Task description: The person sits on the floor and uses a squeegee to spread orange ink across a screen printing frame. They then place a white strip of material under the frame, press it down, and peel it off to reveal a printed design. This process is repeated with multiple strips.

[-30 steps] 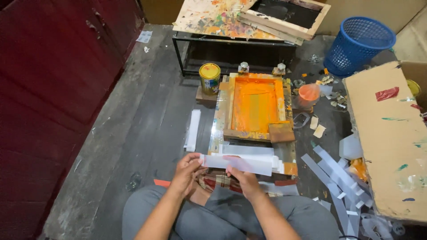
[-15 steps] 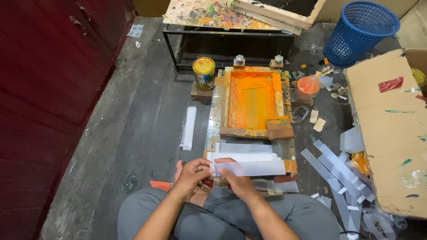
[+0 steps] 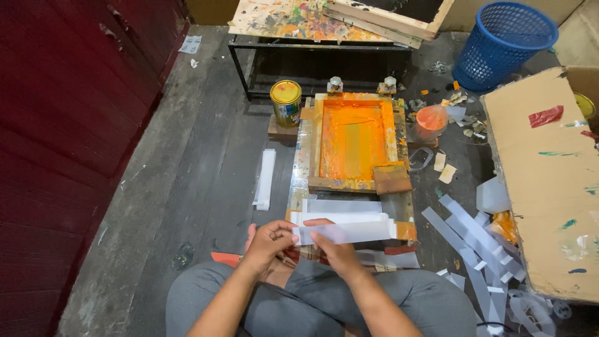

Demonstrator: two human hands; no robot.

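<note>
I sit cross-legged on the floor in grey trousers. Both hands hold a long white paper strip (image 3: 352, 233) at its left end, just above my knees. My left hand (image 3: 269, 239) pinches the strip's end. My right hand (image 3: 334, 249) supports it from below, fingers under the paper. More white strips (image 3: 342, 212) lie stacked just beyond. Ahead lies a wooden printing frame (image 3: 354, 140) smeared with orange ink, a wooden squeegee (image 3: 392, 178) resting at its near right corner.
A yellow-lidded paint tin (image 3: 286, 102) stands left of the frame. A white strip stack (image 3: 265, 179) lies on the floor to the left. Scattered strips (image 3: 474, 240), an orange cup (image 3: 430, 118), a cardboard sheet (image 3: 549, 181), a blue basket (image 3: 502, 43) and a paint-stained table (image 3: 312, 22) surround.
The camera view has shifted slightly. My hands stay on the strip's left end; my right hand has slid further under the paper.
</note>
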